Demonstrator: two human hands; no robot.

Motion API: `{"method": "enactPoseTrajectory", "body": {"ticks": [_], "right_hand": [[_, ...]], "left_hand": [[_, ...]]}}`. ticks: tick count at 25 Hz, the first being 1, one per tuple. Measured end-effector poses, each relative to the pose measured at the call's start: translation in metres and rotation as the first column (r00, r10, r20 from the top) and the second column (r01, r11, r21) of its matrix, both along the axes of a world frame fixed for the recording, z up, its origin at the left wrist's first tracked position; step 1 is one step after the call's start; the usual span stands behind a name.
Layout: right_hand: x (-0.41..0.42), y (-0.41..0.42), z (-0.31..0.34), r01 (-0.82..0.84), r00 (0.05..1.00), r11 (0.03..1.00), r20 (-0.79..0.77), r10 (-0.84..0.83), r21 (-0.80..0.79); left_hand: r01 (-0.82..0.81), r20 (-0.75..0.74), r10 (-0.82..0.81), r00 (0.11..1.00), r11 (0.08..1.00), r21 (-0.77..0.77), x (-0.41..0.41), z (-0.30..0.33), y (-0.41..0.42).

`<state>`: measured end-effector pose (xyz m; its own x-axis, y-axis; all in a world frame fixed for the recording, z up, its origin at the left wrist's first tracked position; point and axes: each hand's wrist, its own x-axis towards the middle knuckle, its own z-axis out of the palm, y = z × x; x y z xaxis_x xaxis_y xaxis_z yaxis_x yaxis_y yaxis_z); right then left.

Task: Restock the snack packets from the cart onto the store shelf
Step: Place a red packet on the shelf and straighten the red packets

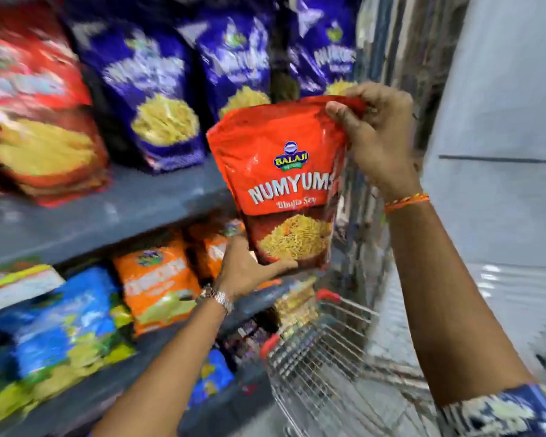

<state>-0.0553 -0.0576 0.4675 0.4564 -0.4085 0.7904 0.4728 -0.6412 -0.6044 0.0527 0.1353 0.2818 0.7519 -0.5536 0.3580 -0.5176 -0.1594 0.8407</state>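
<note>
I hold a red snack packet [281, 171] upright in the air in front of the grey shelf [108, 212]. My right hand [375, 134] pinches its top right corner. My left hand [249, 266] grips its bottom edge from below, thumb across the front. The wire cart [325, 367] with red corners stands lower right, below the packet. Red packets [35, 127] lie stacked on the shelf at the left, and blue packets [152, 89] stand in a row behind the held one.
A lower shelf carries orange packets [158, 279] and blue-and-yellow packets [60, 326]. More goods sit on the shelves further down near the cart. A pale wall or door [498, 121] fills the right side. The shelf board in front of the blue packets is bare.
</note>
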Motion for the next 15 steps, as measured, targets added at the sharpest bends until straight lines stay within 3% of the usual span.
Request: {"method": "enactPoseTrajectory", "body": {"ticks": [3, 8, 11, 15], "right_hand": [[0.04, 0.064, 0.063, -0.093, 0.983, 0.992, 0.149, 0.104, -0.08], [0.1, 0.174, 0.126, -0.238, 0.912, 0.965, 0.315, 0.261, -0.112], [0.142, 0.238, 0.136, -0.286, 0.896, 0.952, 0.322, 0.305, -0.106], [0.196, 0.32, 0.126, -0.326, 0.902, 0.939, 0.261, 0.344, -0.11]], "left_hand": [[-0.18, 0.194, 0.186, 0.963, 0.982, -0.05, 0.014, 0.061, 0.078], [-0.372, 0.333, 0.419, 0.845, 0.907, -0.198, 0.032, 0.126, 0.205], [-0.459, 0.317, 0.513, 0.798, 0.858, -0.232, 0.047, 0.144, 0.278], [-0.515, 0.217, 0.541, 0.812, 0.841, -0.169, 0.082, 0.15, 0.364]]}}
